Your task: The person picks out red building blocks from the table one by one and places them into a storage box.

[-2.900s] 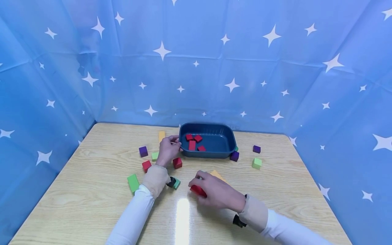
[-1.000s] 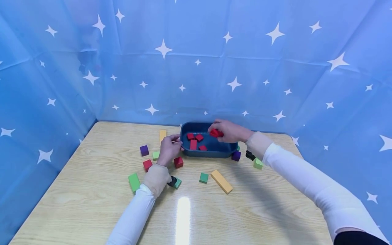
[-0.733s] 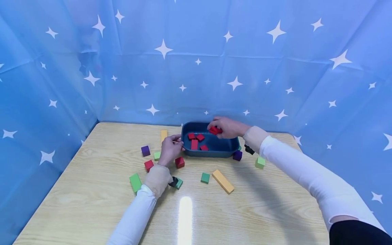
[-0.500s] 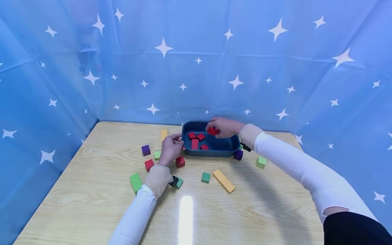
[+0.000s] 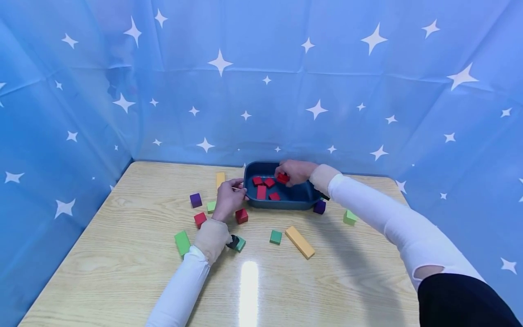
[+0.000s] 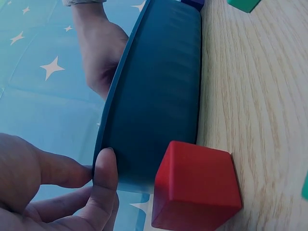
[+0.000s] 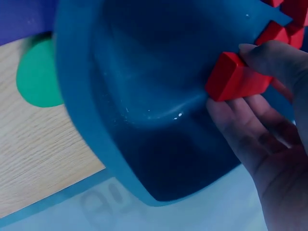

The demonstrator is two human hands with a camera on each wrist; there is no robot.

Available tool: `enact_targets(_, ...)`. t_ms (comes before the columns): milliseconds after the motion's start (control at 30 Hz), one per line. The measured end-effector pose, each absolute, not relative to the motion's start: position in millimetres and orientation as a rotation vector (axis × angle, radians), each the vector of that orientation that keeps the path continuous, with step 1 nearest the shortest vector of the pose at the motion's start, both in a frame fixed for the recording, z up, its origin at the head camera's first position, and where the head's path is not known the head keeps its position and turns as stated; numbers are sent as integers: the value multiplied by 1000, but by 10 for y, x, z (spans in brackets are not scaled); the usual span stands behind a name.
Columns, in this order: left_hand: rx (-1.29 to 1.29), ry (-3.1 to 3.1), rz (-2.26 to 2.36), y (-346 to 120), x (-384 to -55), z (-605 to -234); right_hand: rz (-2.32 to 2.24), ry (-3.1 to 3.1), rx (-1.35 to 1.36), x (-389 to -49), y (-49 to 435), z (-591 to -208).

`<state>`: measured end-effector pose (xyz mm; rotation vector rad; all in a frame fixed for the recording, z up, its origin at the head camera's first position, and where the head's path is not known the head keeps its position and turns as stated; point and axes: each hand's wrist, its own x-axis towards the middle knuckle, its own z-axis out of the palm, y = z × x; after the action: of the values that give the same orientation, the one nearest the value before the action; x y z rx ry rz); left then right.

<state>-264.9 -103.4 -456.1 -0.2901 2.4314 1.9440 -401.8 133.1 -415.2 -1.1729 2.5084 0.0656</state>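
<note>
My right hand (image 5: 297,171) reaches down inside the dark blue bin (image 5: 282,205) and grips a red block (image 7: 240,79) between thumb and fingers. Several other red blocks (image 5: 261,192) lie on the bin floor, left of that hand. At the bin's left end, my left hand (image 5: 229,198) pinches the rim, thumb and fingers on either side of the wall in the left wrist view. Just in front of the bin, near the left hand, stands a red cube (image 6: 197,187).
Nearer me lie a yellow-orange plank (image 5: 300,242) and a dark green block (image 5: 275,236). To the left are a bright green block (image 5: 182,243), a red block (image 5: 200,220) and a purple cube (image 5: 195,200). A purple block (image 5: 319,207) sits by the bin's right corner; a light green cube (image 5: 349,217) is farther right.
My right hand has picked up a red block from beside the yellow-orange plank, carried it over the bin and lowered it inside. The left hand has stayed at the bin's rim.
</note>
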Motion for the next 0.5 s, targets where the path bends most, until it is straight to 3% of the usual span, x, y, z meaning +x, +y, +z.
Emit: enact_targets(500, -285, 2441, 1932, -1035, -2649, -4570, 109, 2506, -1140, -4044, 1286, -4316)
